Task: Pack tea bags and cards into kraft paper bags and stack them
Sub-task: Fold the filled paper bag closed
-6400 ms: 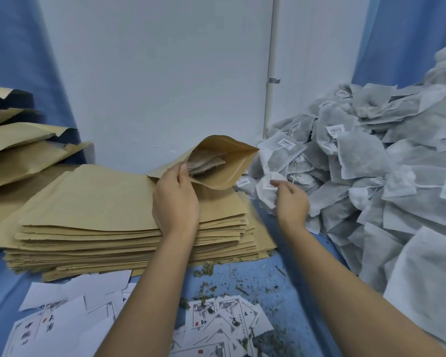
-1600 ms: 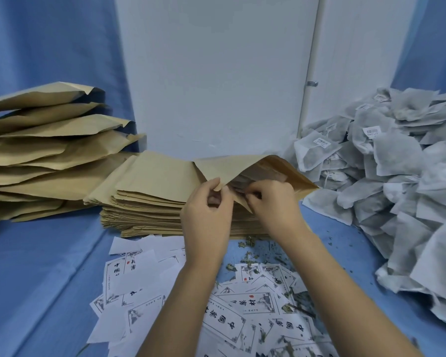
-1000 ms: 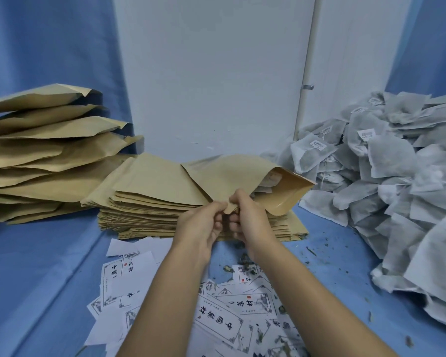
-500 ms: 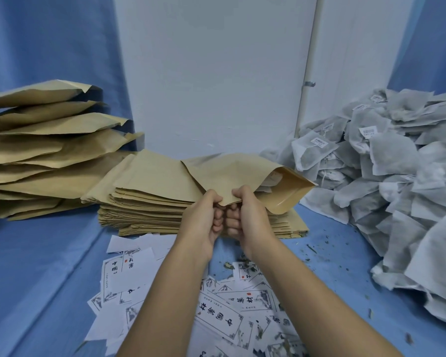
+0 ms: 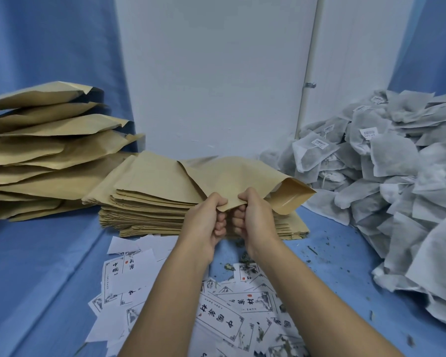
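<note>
Far L: stack of filled bags (image 5: 44, 150), puffy, mouths pointing R, piled on the blue cloth (image 5: 36, 266). Just R of it, touching its base: pile of flat bags (image 5: 144, 197), neat, lower than the filled stack. In front of that pile, toward the near edge: cards (image 5: 222, 320), white w/ black characters & small red seals, scattered loose & overlapping, some blank side up. Both forearms cross over them.

Centre: L hand (image 5: 204, 225) & R hand (image 5: 255, 217) side by side, knuckles nearly touching, fingers curled, thumbs on top. Each pinches the near edge of one kraft bag (image 5: 237, 176), held over the flat pile, roughly level, mouth gaping to the R. Can't tell if its far end rests on the pile. Smth pale shows just inside the mouth; can't tell what.

R of the hands: tea crumbs (image 5: 327, 251) strewn on the cloth. Far R: big heap of tea bags (image 5: 392, 171), grey-white mesh, some w/ white tags, sloping from the back down to the front edge. Behind it all: white wall (image 5: 216, 73) w/ a vertical pipe (image 5: 310, 60).
</note>
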